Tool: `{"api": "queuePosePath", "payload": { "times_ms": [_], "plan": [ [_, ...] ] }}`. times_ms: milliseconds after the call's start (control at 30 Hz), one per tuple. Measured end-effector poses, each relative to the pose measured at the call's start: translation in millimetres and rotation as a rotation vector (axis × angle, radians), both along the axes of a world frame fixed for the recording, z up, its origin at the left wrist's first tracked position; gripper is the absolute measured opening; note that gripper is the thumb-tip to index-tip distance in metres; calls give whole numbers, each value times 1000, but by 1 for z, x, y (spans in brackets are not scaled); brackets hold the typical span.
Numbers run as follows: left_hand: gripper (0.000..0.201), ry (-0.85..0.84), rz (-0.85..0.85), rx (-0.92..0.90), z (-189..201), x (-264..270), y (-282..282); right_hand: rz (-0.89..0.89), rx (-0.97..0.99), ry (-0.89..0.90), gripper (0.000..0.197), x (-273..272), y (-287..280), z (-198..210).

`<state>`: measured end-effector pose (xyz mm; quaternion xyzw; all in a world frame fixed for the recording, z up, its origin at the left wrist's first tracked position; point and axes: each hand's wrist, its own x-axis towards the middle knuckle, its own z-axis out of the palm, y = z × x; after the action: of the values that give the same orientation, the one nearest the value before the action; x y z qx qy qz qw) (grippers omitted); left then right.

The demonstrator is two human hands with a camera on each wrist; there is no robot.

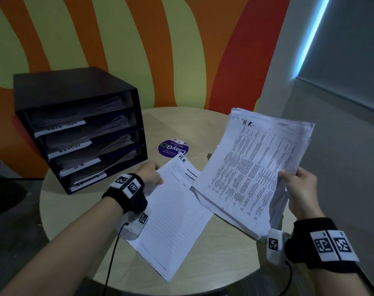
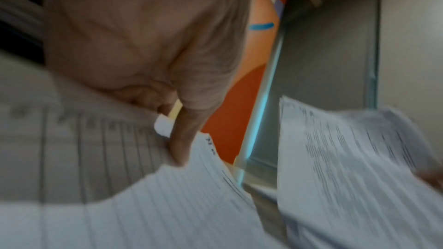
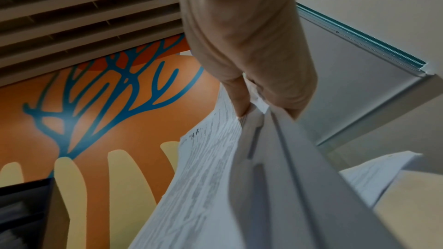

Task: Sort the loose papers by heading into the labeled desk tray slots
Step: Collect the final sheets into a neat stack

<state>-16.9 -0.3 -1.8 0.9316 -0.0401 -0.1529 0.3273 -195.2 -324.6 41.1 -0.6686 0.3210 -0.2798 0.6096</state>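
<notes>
My left hand [image 1: 153,175] pinches the left edge of a lined sheet [image 1: 173,214] headed "H.R", held low over the round table [image 1: 224,261]; the thumb [image 2: 182,139] presses on top of that sheet [image 2: 167,205]. My right hand [image 1: 297,189] grips a thick stack of papers [image 1: 254,167] by its right edge, raised and tilted; its top page is also headed "H.R". In the right wrist view the fingers [image 3: 239,101] clamp the stack [image 3: 227,186]. The black desk tray [image 1: 79,129] stands at the table's back left, with several labeled slots holding papers; one label reads "H.R" [image 1: 80,166].
A round purple sticker [image 1: 173,148] lies on the table between the tray and the sheets. A painted orange and green wall stands behind the table, and a grey wall with a blue light strip [image 1: 312,37] is at the right. A black cable [image 1: 112,259] hangs from my left wrist.
</notes>
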Motion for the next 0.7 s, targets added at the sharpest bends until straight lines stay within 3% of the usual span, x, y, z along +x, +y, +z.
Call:
{"api": "queuePosePath", "payload": {
  "times_ms": [133,267,333,500,700],
  "plan": [
    [14,-319,116,-179,37,6,20,19,-6,73,11,3,2,-12],
    [19,-508,186,-699,86,-10,31,83,21,118,14,5,12,-16],
    [18,-549,171,-819,109,-19,35,115,32,115,17,6,21,-15],
    [12,-450,176,-894,118,-16,26,161,56,100,19,9,35,-15],
    [15,-186,82,-717,66,-25,-20,277,104,28,25,9,53,-1]
  ]
}}
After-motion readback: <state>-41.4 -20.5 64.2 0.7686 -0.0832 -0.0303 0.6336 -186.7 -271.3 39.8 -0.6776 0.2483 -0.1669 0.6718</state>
